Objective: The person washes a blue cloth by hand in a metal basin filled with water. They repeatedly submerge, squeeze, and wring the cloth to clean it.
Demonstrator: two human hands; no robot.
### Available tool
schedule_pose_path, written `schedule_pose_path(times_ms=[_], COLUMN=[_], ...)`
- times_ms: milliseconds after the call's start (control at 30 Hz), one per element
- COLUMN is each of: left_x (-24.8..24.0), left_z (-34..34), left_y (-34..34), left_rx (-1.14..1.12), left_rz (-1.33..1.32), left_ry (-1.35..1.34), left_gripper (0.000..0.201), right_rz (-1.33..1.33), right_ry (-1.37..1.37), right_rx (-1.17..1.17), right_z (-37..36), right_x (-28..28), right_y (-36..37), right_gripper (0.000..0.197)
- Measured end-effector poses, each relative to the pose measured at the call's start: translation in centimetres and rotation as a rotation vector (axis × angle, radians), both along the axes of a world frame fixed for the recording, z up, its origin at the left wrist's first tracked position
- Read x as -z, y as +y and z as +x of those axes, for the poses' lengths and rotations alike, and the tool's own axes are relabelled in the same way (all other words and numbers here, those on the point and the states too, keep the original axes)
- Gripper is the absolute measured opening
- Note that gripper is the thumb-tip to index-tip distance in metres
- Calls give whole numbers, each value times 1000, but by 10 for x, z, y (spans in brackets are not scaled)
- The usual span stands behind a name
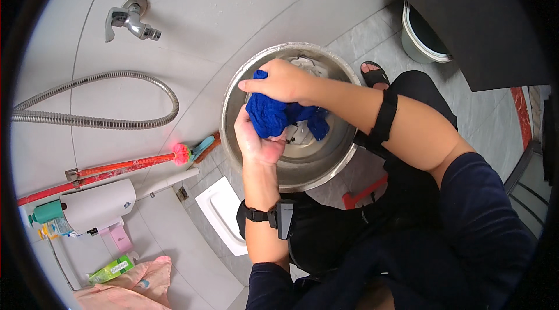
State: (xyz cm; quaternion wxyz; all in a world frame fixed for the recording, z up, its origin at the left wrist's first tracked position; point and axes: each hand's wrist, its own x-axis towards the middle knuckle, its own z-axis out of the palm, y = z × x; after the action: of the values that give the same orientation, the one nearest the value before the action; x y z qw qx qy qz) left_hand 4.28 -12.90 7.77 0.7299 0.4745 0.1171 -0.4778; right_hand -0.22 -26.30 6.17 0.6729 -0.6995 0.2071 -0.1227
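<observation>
A bunched blue cloth (269, 115) is held between my two hands above a round metal basin (314, 177). My left hand (256, 142) cups it from below and the left, palm up, its fingers partly hidden by the fabric. From above, my right hand (285, 80) grips the upper part, with the thumb stretched toward the left. One end of the cloth hangs down to the right, over the basin. Inside the basin lies some white fabric (307, 66), with more of it visible beneath the blue cloth.
A wall tap (134, 22) and a looped metal hose (145, 77) are at the left. Below them are a red-handled brush (181, 153) and a white paper holder (99, 205). A white squat toilet (218, 211) is set in the tiled floor. A bucket (420, 39) stands at the upper right.
</observation>
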Motion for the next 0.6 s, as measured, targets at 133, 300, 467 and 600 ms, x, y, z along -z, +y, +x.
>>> schedule_pose_path(times_ms=[133,300,467,600], left_x=[-9,-8,1,-1], left_z=[9,15,22,-1], left_y=[10,17,22,2], left_rx=[6,94,113,42], left_rz=[-10,-48,-130,135], left_ry=[29,9,29,-49], left_gripper=[33,33,36,46], right_rz=[312,389,278,257], right_ry=[184,170,169,68], right_rx=[-220,-331,-310,-63], right_z=[-6,-17,-14,-14], right_x=[-22,-32,-29,-19], right_y=[-15,-30,-33,-23], right_gripper=[41,38,35,35])
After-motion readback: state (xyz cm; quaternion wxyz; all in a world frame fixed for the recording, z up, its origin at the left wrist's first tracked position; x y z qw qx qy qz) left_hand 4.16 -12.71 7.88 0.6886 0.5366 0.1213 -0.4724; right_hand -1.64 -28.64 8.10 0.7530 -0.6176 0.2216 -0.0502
